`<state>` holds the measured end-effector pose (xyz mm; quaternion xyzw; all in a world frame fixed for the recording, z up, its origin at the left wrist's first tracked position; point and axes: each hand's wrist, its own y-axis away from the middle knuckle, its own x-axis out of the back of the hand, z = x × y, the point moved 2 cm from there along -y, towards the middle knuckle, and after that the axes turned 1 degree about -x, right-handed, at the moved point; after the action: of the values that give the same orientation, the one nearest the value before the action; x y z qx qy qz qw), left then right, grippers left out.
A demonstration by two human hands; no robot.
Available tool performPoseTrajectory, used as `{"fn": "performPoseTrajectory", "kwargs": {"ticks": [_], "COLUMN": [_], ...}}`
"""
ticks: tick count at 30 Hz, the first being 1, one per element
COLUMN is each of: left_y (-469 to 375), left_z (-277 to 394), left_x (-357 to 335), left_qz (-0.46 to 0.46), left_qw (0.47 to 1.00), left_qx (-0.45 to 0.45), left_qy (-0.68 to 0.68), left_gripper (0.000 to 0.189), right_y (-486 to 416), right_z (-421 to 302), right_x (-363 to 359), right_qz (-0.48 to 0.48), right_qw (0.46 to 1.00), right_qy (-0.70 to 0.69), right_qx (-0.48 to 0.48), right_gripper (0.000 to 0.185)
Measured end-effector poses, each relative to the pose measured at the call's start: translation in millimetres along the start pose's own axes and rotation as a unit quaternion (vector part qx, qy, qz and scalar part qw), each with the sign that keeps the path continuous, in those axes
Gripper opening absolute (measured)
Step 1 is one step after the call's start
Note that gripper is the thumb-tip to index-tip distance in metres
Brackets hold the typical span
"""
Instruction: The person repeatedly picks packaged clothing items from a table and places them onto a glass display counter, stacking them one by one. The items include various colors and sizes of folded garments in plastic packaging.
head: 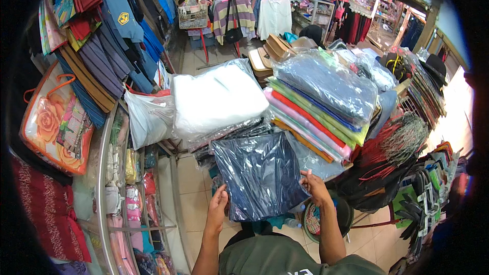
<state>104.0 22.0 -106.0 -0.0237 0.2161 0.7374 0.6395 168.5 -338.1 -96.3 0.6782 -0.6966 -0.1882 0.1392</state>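
A folded navy garment in a clear plastic bag (pixel 261 175) lies in front of me, its far part over a pile of black plastic-wrapped packs (pixel 244 131). My left hand (pixel 218 204) holds its left edge, fingers upright and close together. At the right edge, my right hand (pixel 316 188) has loosely bent fingers around the near corner; the plastic hides part of this grip. Just beyond is a large white pack in clear plastic (pixel 221 97). To the right rises a stack of folded coloured cloths (pixel 309 118), topped by a blue-grey bagged garment (pixel 328 84).
A glass display case (pixel 103 198) with packaged goods runs along my left, below hanging clothes (pixel 103 49). A white plastic bag (pixel 149 116) hangs beside the white pack. Right of me are a dark round tub (pixel 345 217) and a bunch of hangers (pixel 424 202). Clothes racks (pixel 233 15) stand farther back.
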Motion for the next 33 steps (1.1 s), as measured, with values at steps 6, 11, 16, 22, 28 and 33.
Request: {"fn": "performPoseTrajectory", "kwargs": {"ticks": [6,11,16,22,28,33], "left_y": [-29.9,-40.7,-42.8,-50.5,-55.3,-55.2], "left_z": [-8.9,-13.6,-8.3,-0.4,-18.4,-34.8], "left_x": [1.3,-10.7,-30.9,-45.4,-34.8,-29.9], "left_qz": [-0.032,-0.077,-0.051,0.011,0.053,0.043], "left_qw": [0.999,0.986,0.965,0.966,0.962,0.941], "left_qx": [-0.037,-0.010,0.001,0.009,0.088,0.084], "left_qy": [-0.007,0.146,0.256,0.257,0.254,0.324], "left_gripper": [0.048,0.041,0.052,0.056,0.045,0.038], "right_y": [-15.3,-32.0,-40.9,-28.1,-37.1,-50.6], "right_z": [8.0,36.6,34.7,7.6,14.0,30.6], "right_x": [-15.9,-25.1,-39.7,-56.5,-47.7,-34.9], "right_qz": [-0.061,-0.121,-0.152,-0.145,-0.183,-0.204], "right_qw": [0.995,0.957,0.926,0.897,0.879,0.835], "right_qy": [-0.079,-0.245,-0.345,-0.415,-0.434,-0.485], "right_qx": [0.018,0.094,-0.022,-0.050,-0.075,-0.159], "right_gripper": [0.066,0.061,0.065,0.080,0.071,0.048]}}
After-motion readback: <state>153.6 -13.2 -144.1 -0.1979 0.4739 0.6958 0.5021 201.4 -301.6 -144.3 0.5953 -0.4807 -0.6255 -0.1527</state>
